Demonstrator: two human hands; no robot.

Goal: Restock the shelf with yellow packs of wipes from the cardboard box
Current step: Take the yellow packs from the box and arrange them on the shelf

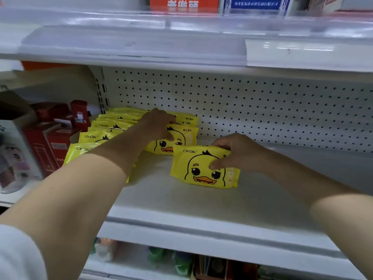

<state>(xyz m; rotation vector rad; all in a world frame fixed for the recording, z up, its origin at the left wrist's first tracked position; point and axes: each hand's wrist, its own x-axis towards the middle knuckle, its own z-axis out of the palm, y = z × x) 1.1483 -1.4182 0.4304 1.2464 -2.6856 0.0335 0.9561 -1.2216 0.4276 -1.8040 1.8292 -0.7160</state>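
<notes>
Placement turns on alignment: right grip (228, 154) pinches a yellow pack (201, 170), long axis along the shelf (181, 203) front edge. Just behind, left grip (159, 124) clasps the rear pack (181, 138).

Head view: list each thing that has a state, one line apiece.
left hand, grips the middle pack
right hand, pinches the front pack
front pack, tilted up, lower edge on the shelf
middle pack, leaning back, held
left row of packs, overlapping, untouched
red boxes, upright
</notes>
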